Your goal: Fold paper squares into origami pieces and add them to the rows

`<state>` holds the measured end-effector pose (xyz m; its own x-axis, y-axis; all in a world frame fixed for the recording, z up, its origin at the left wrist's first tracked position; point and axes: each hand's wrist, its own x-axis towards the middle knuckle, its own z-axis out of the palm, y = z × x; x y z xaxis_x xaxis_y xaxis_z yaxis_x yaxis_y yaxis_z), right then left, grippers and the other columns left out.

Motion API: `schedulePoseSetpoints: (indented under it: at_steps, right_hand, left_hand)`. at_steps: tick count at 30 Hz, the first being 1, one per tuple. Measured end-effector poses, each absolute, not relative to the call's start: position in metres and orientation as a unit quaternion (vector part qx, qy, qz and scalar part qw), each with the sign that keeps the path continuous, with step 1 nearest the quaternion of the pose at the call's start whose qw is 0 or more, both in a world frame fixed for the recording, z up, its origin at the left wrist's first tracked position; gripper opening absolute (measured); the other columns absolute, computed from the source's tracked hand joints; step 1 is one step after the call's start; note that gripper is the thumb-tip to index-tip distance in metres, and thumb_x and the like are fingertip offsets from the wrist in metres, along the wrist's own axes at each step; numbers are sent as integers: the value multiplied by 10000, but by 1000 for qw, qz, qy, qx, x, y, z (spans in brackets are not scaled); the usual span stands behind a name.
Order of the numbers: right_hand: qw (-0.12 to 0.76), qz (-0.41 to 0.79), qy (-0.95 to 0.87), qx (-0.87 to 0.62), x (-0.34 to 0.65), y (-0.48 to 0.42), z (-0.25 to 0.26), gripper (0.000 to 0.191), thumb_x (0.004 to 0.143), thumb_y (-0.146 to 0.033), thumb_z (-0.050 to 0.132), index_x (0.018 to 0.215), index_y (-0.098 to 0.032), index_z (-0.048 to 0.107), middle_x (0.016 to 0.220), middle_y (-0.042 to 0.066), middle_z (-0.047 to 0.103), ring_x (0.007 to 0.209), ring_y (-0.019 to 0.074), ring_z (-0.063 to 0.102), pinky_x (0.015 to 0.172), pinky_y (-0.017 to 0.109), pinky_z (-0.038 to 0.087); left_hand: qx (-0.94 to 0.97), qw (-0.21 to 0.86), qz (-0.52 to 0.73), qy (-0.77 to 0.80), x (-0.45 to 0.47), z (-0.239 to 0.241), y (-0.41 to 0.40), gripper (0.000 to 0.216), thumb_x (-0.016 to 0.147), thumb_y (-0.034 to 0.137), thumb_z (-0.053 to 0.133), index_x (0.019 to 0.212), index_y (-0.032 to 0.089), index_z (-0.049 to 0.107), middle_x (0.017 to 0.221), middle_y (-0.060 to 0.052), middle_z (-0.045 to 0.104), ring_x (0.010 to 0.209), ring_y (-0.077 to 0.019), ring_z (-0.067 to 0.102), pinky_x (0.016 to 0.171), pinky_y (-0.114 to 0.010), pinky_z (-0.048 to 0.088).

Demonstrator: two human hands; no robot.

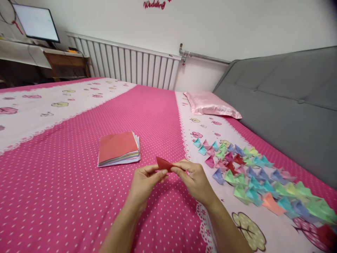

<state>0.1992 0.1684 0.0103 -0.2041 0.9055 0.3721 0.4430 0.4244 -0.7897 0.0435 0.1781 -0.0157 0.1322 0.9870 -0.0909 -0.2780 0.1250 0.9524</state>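
Observation:
A small folded piece of red paper [163, 164] is held up between my two hands over the bed. My left hand [145, 181] pinches its left side between thumb and fingers. On the right, my right hand [194, 178] grips the other end the same way, and its fingers partly cover the paper. To the left of my hands lies a stack of coloured paper sheets [118, 146] with a red-orange sheet on top. Many folded paper boats [255, 182] in green, blue, pink, red and orange stand in rows to the right of my right hand.
Everything rests on a bed with a pink dotted cover [79, 196]. A pink satin pillow [210, 104] lies ahead, beside the grey headboard [284, 88]. Beyond the bed are a white radiator [126, 63] and a desk with a monitor [37, 23].

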Motion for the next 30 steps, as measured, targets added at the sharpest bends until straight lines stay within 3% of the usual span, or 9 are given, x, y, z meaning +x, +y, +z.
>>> schedulePoseSetpoints:
  at_steps: [8,15,30]
  right_hand:
    - [483,335,-665,-460,196,168,11,263,762,-293,616,1012,-220,588,912,33,676,859,182,629,734,285,475]
    - [521,268,-647,-488,199,169,11,159,744,-298,642,873,-205,652,816,27,682,742,153,621,682,271,483]
    - [545,318,-591,-502,202,170,7,110,745,-270,639,806,-210,709,673,2,677,619,128,597,598,244,474]
  left_hand:
    - [381,635,535,408,42,-19,180,157,578,249,755,680,138,708,651,-46,695,608,-114,611,585,-185,452]
    - [320,635,578,401,43,-16,183,182,543,237,780,684,152,701,648,-15,690,611,-88,626,564,-136,452]
    - [335,629,569,410,44,-17,182,175,529,243,783,678,175,722,634,-28,702,594,-80,602,558,-140,429]
